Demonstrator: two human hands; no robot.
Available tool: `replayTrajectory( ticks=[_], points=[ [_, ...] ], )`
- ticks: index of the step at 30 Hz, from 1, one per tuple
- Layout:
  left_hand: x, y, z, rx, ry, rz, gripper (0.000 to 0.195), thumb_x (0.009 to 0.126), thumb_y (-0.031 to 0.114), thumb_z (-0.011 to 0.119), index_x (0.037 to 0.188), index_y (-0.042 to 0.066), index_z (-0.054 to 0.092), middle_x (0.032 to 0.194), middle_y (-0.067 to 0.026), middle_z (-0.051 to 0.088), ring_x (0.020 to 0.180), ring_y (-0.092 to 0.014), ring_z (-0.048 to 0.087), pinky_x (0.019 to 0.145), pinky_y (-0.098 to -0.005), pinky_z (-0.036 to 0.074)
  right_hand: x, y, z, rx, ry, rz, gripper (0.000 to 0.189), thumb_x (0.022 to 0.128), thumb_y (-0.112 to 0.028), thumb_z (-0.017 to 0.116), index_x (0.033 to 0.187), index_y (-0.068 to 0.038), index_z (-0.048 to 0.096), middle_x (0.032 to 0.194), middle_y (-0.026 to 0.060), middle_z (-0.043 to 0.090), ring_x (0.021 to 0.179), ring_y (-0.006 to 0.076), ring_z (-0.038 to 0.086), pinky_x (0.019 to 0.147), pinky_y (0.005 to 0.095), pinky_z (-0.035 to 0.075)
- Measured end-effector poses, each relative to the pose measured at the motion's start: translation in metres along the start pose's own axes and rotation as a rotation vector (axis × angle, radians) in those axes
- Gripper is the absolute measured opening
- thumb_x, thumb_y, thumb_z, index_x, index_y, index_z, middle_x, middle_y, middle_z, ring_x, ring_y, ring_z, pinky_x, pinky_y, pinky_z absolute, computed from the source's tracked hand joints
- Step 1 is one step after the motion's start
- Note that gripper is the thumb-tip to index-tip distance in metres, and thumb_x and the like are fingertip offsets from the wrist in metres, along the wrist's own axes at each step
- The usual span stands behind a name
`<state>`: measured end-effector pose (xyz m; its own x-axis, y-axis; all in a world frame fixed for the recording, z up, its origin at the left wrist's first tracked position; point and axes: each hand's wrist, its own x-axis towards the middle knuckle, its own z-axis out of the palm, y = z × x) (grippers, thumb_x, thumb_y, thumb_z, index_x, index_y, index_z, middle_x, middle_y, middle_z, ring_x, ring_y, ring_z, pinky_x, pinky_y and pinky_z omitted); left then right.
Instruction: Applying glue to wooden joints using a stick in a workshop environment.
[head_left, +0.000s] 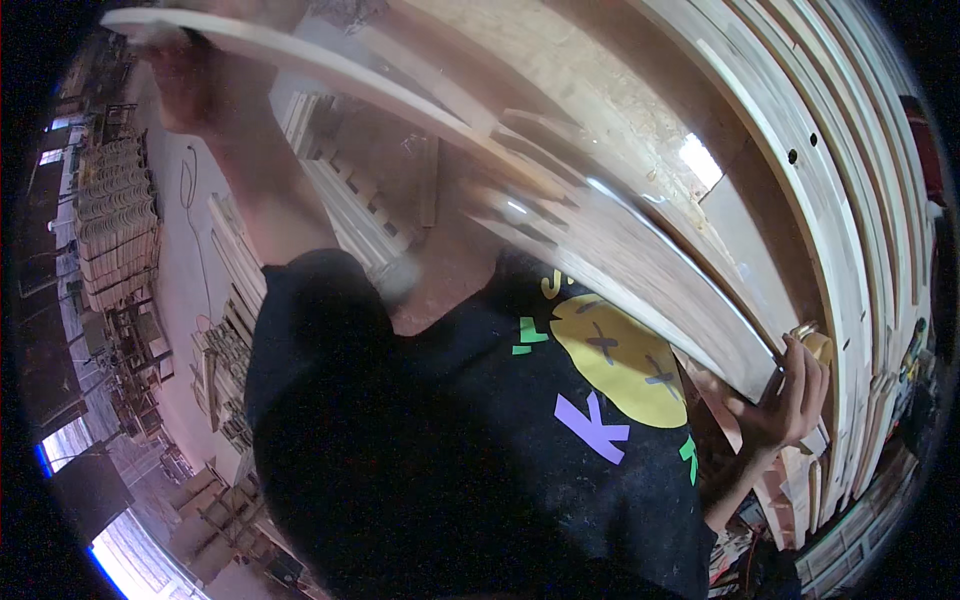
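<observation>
A long pale wooden board (645, 277) slants across the view before my chest, blurred by motion. Raised at the upper left, my left hand (184, 79) is closed around its far end; the fingers are dark and blurred. At the right, my right hand (795, 401) grips the board's near end, with the fingers curled over it and the thumb on the near side. Behind the board, large pale boards or panels (622, 82) lie at the top, partly covered by it. My black printed shirt (420, 450) fills the lower middle.
Long wooden rails (806, 165), some with dark holes, stand close together along the right. White slats (360, 210) lie beyond my left arm. A tall stack of curved wooden pieces (116, 225) stands at the far left, with a cable (199, 225) on the floor beside it.
</observation>
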<state>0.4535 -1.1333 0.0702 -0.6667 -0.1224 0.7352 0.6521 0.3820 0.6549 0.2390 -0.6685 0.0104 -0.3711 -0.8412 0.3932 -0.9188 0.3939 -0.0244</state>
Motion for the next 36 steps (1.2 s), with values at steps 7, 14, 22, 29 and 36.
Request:
replayTrajectory(
  ticks=[7, 14, 22, 29, 36],
  points=[
    [-0.039, 0.002, -0.027, -0.349, 0.525, -0.039, 0.039, 0.091, 0.039, 0.045, 0.092, 0.001, 0.049, 0.078, -0.0055, 0.045, 0.075, -0.017, 0.043, 0.071, -0.0292, 0.037, -0.004, 0.008, -0.007, 0.029, 0.01, -0.031, 0.083, 0.066, -0.068, 0.058, 0.104, 0.006, 0.058, 0.09, 0.0168, 0.06, 0.082, 0.0321, 0.059, 0.069, 0.0402, 0.049],
    [-0.025, 0.03, -0.03, -0.143, -0.064, 0.034, 0.05, 0.087, 0.053, 0.043, 0.101, 0.008, 0.058, 0.068, -0.002, 0.044, 0.061, -0.013, 0.031, 0.068, -0.0347, 0.024, -0.002, 0.002, -0.009, -0.017, 0.072, 0.03, 0.082, 0.064, -0.064, 0.064, 0.105, 0.006, 0.056, 0.093, 0.0184, 0.057, 0.084, 0.0332, 0.058, 0.068, 0.041, 0.05],
    [-0.017, 0.044, 0.02, -0.066, 0.158, 0.421, 0.047, 0.087, 0.053, 0.039, 0.104, 0.011, 0.048, 0.067, -0.0065, 0.048, 0.056, -0.019, 0.046, 0.055, -0.0388, 0.041, 0.002, -0.007, -0.001, -0.101, 0.185, 0.067, 0.022, 0.079, -0.01, 0.055, 0.096, 0.003, 0.06, 0.087, 0.0154, 0.06, 0.078, 0.0293, 0.057, 0.069, 0.0389, 0.045],
    [-0.016, 0.063, 0.031, 0.17, -0.115, 0.231, 0.043, 0.086, 0.053, 0.043, 0.103, 0.015, 0.052, 0.069, -0.0039, 0.047, 0.059, -0.016, 0.044, 0.06, -0.0363, 0.035, -0.001, -0.003, 0.0, -0.09, 0.164, 0.051, 0.08, 0.056, -0.053, 0.076, 0.11, 0.002, 0.054, 0.1, 0.0152, 0.056, 0.093, 0.0317, 0.054, 0.081, 0.0445, 0.044],
    [-0.018, 0.076, 0.04, 0.281, -0.179, 0.18, 0.039, 0.084, 0.053, 0.047, 0.101, 0.019, 0.056, 0.07, -0.0013, 0.046, 0.062, -0.014, 0.041, 0.065, -0.0338, 0.03, -0.004, 0.005, 0.003, -0.121, 0.192, 0.061, 0.044, 0.081, -0.039, 0.058, 0.096, 0.003, 0.06, 0.087, 0.0144, 0.059, 0.077, 0.0288, 0.056, 0.069, 0.0392, 0.044]
  ],
)
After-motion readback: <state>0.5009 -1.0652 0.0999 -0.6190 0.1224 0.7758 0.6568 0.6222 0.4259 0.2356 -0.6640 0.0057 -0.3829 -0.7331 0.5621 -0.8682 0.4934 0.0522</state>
